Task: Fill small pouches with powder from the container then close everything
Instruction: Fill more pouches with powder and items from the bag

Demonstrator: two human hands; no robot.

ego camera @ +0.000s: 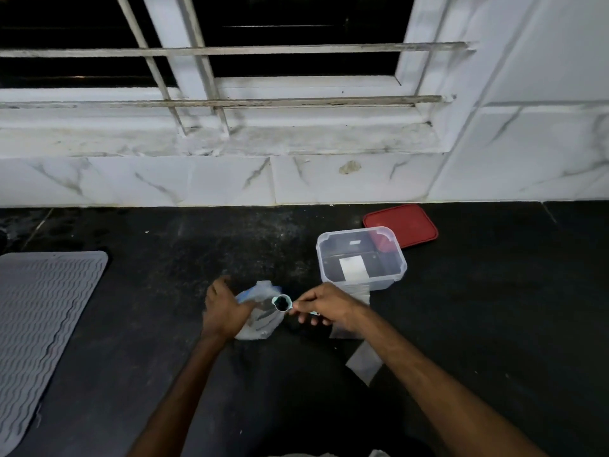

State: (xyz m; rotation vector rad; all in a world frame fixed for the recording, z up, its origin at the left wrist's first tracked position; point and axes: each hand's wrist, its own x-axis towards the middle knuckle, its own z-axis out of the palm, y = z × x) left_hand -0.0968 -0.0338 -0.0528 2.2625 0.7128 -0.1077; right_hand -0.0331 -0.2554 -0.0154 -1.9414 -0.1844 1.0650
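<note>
A grey ribbed mat [43, 328] lies on the black counter [494, 324] at 9 o'clock in the head view, well apart from the work. Near the middle, the left hand [224, 308] holds 1 clear pouch [263, 319] upright. Its thumb lies across the front and its fingers curl round the left side, so the grip is clamped on the plastic. The pouch's bluish mouth points to 12 o'clock.

At 3 o'clock of the pouch, touching its upper edge, sits the bowl of a small pale-green scoop [281, 302] with dark powder inside. The right hand [324, 308] pinches the scoop's handle between thumb and forefinger, the other fingers curled beneath.

At 1 o'clock of that hand stands the clear container [361, 255] - open, with a white label showing through it. The red lid [402, 225] lies flat just behind it at 1 o'clock. More flat clear pouches [364, 362] lie at 5 o'clock of the right hand, partly under the forearm.
</note>
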